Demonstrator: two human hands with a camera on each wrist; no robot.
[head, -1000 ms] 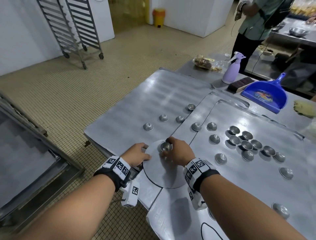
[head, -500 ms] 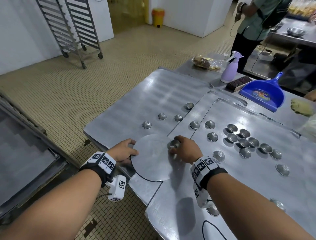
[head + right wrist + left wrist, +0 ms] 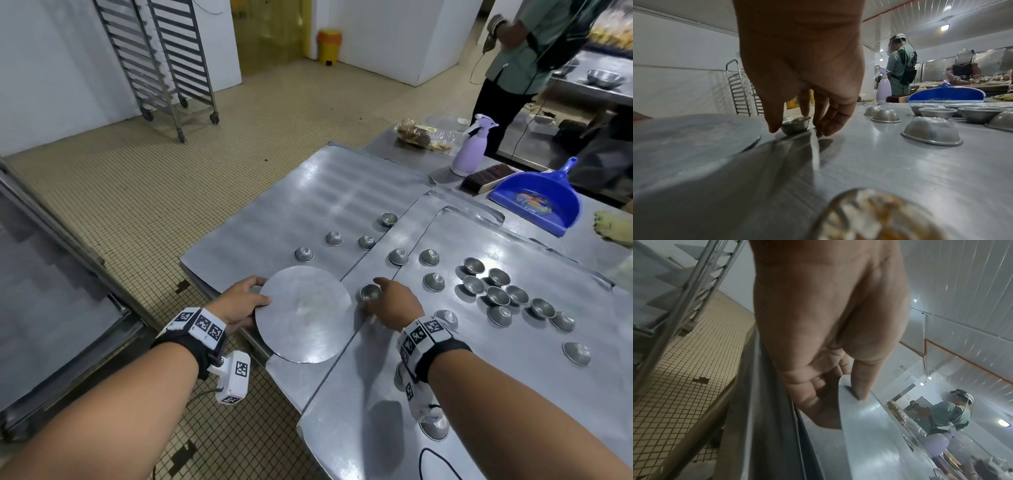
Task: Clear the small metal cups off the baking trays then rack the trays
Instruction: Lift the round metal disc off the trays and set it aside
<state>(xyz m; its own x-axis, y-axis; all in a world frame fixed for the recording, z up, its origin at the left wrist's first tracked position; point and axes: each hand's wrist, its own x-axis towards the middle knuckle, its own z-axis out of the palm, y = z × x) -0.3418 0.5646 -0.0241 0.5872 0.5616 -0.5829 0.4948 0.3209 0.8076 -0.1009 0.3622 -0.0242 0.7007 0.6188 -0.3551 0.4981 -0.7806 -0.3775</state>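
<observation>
Two baking trays lie side by side on the table, the left tray (image 3: 308, 209) and the right tray (image 3: 534, 370). Several small metal cups stand on them, some upturned (image 3: 434, 281) and a cluster upright (image 3: 497, 295). My right hand (image 3: 381, 298) pinches one upright cup (image 3: 369, 293) by its rim, low over the seam between the trays; thumb and fingers sit around the cup (image 3: 795, 124). My left hand (image 3: 256, 302) grips the left edge of a round metal disc (image 3: 305, 313), the thumb (image 3: 861, 382) on top of the disc (image 3: 869, 426) and the fingers beneath.
A tall wheeled tray rack (image 3: 164, 68) stands at the far left wall, another rack frame (image 3: 51, 291) close on my left. A purple spray bottle (image 3: 471, 150), brush (image 3: 486, 176), blue dustpan (image 3: 537, 202) and bagged food (image 3: 421, 135) lie beyond the trays. A person (image 3: 534, 51) stands behind.
My right hand has carried the cup off the disc to the right, down to the tray beside it. My left hand keeps its hold on the disc's left edge.
</observation>
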